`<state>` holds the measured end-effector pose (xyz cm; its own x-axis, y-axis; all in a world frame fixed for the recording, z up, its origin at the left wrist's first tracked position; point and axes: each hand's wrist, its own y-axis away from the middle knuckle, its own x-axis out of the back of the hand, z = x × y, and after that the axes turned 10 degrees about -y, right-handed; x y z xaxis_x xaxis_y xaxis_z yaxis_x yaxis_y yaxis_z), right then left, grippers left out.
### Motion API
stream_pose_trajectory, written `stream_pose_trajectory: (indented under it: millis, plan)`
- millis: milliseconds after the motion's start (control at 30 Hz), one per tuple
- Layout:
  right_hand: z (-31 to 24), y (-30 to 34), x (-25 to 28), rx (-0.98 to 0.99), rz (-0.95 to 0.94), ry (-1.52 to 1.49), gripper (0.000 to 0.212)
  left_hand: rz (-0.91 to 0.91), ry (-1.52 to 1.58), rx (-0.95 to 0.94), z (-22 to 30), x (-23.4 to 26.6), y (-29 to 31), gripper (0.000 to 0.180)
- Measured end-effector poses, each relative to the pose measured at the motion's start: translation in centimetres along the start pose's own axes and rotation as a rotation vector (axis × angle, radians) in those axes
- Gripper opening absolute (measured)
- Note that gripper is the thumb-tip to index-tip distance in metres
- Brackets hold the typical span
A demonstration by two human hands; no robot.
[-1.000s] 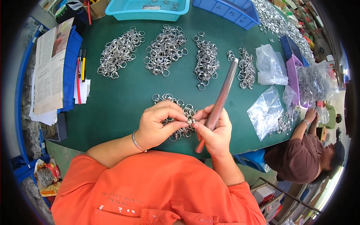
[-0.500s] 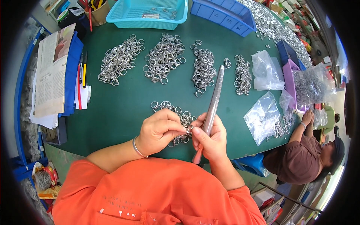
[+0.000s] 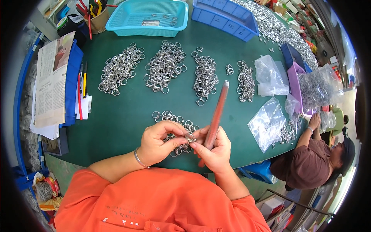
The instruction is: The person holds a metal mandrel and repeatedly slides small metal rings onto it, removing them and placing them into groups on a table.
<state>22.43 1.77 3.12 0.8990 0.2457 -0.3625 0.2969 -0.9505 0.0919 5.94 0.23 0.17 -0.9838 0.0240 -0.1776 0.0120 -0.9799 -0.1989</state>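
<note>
My left hand (image 3: 159, 144) pinches a silver ring (image 3: 190, 137) between thumb and fingers. The fingertips of my right hand (image 3: 215, 154) touch the ring's other side. Held across my right palm, a tapered ring mandrel (image 3: 218, 113) points up and away, its reddish side showing and its lower end mostly covered by my fingers. Beneath and just beyond my hands lies a pile of silver rings (image 3: 167, 116), partly hidden by them.
Farther off lie ring heaps (image 3: 123, 67), (image 3: 165, 65), (image 3: 205, 77) and a narrower heap (image 3: 246, 82). A turquoise basket (image 3: 147, 29) and blue bin (image 3: 226, 19) stand behind. Clear bags (image 3: 267, 123) lie right, near a co-worker (image 3: 299, 164). A newspaper (image 3: 52, 83) is at left.
The mandrel has turned in my right hand, from a grey marked side to a reddish one, and its tip sits lower. Both hands stay together at the ring. The view has shifted slightly.
</note>
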Motion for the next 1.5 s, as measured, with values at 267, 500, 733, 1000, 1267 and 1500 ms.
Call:
stream_pose_trajectory:
  millis: [267,500,733,1000,1267,1500]
  plan:
    - [0.2,0.0,0.3,0.006,0.001,-0.036,0.029,-0.07,-0.373,-0.147,0.6,0.7,-0.4,0.017]
    - [-0.8,0.6,0.9,-0.257,0.059,0.163,0.027,0.002,0.144,0.181,0.5,2.1,-1.5,0.008]
    - [-1.9,1.8,1.5,0.0,-0.231,0.715,0.03,0.0,0.354,0.134,-0.8,4.5,-2.5,0.017]
    - [-2.6,1.3,1.0,-0.045,-0.328,0.832,0.032,-0.177,0.194,0.146,-0.3,3.8,-2.3,0.031]
    - [-2.2,0.6,-0.1,0.2,-0.399,0.893,0.035,-0.395,0.077,0.198,0.0,3.0,-1.7,0.031]
    - [-1.6,0.6,0.3,0.265,-0.386,0.963,0.036,-0.366,0.039,0.1,0.1,2.4,-1.6,0.027]
